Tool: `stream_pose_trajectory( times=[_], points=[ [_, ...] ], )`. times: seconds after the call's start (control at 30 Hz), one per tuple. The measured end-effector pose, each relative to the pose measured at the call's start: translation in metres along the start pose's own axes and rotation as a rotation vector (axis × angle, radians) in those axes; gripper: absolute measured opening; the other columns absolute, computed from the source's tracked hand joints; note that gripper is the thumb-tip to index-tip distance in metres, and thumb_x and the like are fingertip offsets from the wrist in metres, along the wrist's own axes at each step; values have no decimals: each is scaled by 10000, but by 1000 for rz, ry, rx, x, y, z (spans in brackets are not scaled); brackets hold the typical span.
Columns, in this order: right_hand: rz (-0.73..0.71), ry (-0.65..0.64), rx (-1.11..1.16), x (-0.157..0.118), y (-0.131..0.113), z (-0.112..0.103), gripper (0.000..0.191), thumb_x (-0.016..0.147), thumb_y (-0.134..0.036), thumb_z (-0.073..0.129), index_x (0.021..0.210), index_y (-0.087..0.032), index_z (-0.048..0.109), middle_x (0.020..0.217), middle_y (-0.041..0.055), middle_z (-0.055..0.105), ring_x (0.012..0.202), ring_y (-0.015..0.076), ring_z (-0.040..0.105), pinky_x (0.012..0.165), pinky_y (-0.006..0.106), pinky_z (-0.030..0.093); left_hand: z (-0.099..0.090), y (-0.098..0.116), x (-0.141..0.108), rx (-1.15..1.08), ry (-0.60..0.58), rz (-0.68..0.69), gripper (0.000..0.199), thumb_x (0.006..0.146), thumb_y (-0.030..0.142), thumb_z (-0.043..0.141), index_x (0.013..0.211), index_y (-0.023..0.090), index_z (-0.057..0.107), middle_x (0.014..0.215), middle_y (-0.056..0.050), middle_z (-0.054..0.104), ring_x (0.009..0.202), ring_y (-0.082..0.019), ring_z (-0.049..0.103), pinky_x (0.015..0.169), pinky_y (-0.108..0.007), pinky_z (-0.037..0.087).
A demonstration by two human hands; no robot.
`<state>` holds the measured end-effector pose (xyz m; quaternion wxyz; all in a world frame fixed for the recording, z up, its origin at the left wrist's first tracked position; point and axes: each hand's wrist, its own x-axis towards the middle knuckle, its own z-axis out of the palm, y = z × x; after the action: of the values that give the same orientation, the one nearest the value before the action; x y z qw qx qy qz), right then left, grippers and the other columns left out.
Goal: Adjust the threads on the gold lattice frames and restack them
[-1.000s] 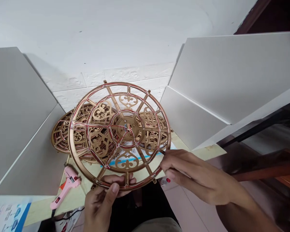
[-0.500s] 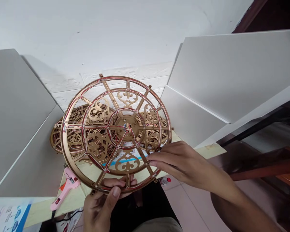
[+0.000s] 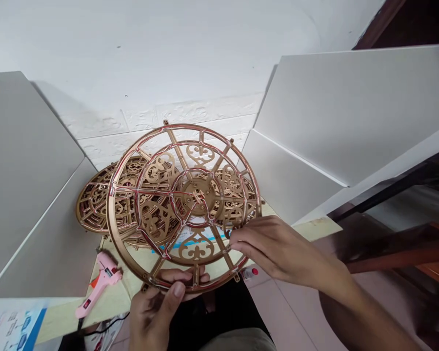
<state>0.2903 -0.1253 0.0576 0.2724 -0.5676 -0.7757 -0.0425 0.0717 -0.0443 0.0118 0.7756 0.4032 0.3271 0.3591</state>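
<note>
1. Two hands: one left hand (image 3: 153, 317), one right hand (image 3: 274, 251).
2. One gold fretwork wheel (image 3: 111, 209), red lines along its frame.
3. At least one more gold fretwork disc (image 3: 95, 204) behind it — exact number hidden by the overlap.
4. One pink hot glue gun (image 3: 100, 278).
5. One red-capped bottle (image 3: 250, 273).
6. One printed leaflet (image 3: 14, 329).
7. Four white panels (image 3: 351, 117) — two on each side.

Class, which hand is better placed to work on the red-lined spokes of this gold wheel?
Right hand, probably: its fingers reach the lower-right spokes of the gold openwork wheel, while the left hand grips and bears the lower rim.
</note>
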Motion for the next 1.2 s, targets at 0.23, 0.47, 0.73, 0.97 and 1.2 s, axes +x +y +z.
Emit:
stream_pose_trajectory(
  times=[0.23, 0.47, 0.73, 0.97, 1.2],
  points=[
    [209, 219, 20, -8, 6, -27, 264, 1007, -269, 315, 769, -214, 414, 538, -40, 426, 439, 96, 416, 443, 218, 332, -2, -1, 1, 7, 17, 10, 218, 669, 343, 815, 828, 200, 775, 850, -107, 764, 831, -308, 722, 726, -374, 615],
    [359, 263, -96, -8, 7, -9, 97, 944, -218, 499, 1033, -183, 483, 500, -103, 396, 377, 72, 340, 411, 195, 290, 0, -4, 1, 26, 38, 47, 216, 646, 360, 835, 783, 205, 772, 854, -92, 766, 798, -286, 726, 721, -337, 614],
    [86, 196, -46, 8, -11, 5, 133, 931, -132, 472, 1008, -143, 580, 585, -37, 533, 484, 90, 462, 505, 230, 325, 3, -4, -2, 64, 35, 91, 205, 647, 374, 834, 751, 209, 770, 842, -58, 769, 805, -248, 727, 766, -277, 598],
    [72, 193, -270, 14, -9, 12, 223, 942, -154, 447, 834, -156, 643, 563, -11, 561, 473, 104, 459, 500, 275, 279, 9, -4, -5, 161, 41, 121, 251, 637, 435, 826, 743, 215, 768, 837, -51, 770, 808, -241, 726, 802, -281, 593],
    [23, 236, -290, 14, -5, 23, 208, 921, -115, 461, 828, -134, 646, 532, -17, 515, 449, 102, 412, 470, 282, 271, 6, -7, -2, 226, 27, 150, 250, 664, 459, 799, 762, 232, 767, 842, -41, 771, 845, -213, 719, 852, -245, 562]
  ],
)
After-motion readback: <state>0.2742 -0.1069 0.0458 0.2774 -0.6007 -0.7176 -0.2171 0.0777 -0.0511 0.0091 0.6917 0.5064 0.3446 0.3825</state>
